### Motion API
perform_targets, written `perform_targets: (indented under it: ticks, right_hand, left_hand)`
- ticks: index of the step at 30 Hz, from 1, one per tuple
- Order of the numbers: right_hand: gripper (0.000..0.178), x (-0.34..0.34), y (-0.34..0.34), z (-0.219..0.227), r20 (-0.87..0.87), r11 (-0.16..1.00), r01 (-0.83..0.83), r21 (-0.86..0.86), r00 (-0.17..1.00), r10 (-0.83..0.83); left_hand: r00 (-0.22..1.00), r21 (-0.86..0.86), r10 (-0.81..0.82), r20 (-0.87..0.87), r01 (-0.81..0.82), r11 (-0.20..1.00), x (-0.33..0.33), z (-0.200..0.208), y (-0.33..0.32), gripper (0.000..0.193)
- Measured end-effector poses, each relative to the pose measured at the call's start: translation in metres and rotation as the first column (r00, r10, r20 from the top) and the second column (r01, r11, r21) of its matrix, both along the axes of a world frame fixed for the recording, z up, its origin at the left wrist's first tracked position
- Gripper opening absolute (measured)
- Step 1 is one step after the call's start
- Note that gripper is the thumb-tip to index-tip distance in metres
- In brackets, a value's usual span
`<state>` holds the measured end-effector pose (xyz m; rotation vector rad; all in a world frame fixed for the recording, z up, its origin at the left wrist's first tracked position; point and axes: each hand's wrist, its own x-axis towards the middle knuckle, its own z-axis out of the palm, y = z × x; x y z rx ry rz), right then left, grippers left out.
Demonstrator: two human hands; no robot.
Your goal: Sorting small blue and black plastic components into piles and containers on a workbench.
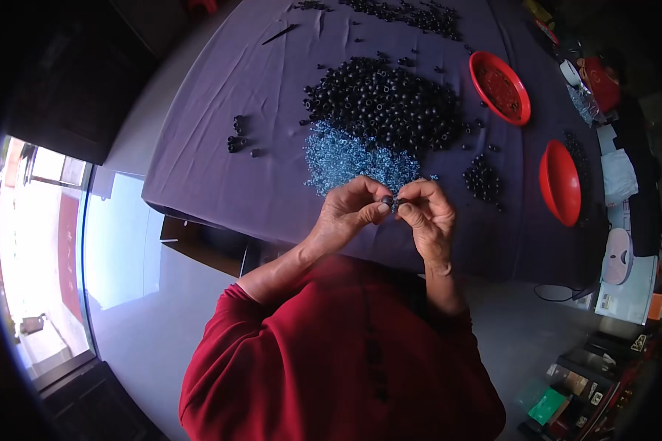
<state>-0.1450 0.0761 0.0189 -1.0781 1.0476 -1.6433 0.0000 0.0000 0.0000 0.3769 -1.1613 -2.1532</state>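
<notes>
Between the thumb and fingers of my left hand [346,211] is a small round black bead [387,199]. My right hand [432,214] meets it at the fingertips, pinched on a tiny piece too small to make out. Just beyond both hands lies a heap of small shiny blue pieces [353,160]. Farther back, and touching it, spreads a large pile of round black beads [382,103], several showing holes. A smaller cluster of dark beads [482,178] lies to the right of my right hand.
A purple cloth [221,169] covers the table. Two red bowls stand at the right: one with small dark bits inside [523,114], one nearer and tilted [560,184]. A few black beads [237,143] and a dark pen-like stick [279,34] lie left.
</notes>
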Motion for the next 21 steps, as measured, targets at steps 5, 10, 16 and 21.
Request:
perform_targets:
  ticks: [5,10,16,21]
  right_hand:
    - [0.014,0.001,0.001,0.002,-0.119,0.999,0.025,-0.037,0.992,-0.030]
    - [0.012,0.001,0.000,0.001,-0.180,0.997,0.044,-0.069,0.982,-0.056]
    - [0.011,-0.002,-0.001,0.004,-0.380,0.992,0.099,-0.075,0.917,-0.121]
    - [0.011,-0.004,-0.002,0.011,-0.546,0.989,0.131,-0.067,0.825,-0.146]
  left_hand:
    - [1.000,-0.009,0.010,0.018,-0.010,1.000,0.001,0.002,0.002,0.014]
    - [1.000,-0.001,-0.016,0.021,0.016,1.000,0.000,0.001,0.002,0.014]
    - [0.999,-0.047,0.006,0.040,-0.004,0.999,-0.002,0.000,0.004,0.014]
    - [0.995,-0.110,0.061,0.075,-0.053,0.993,-0.003,-0.004,0.005,0.014]
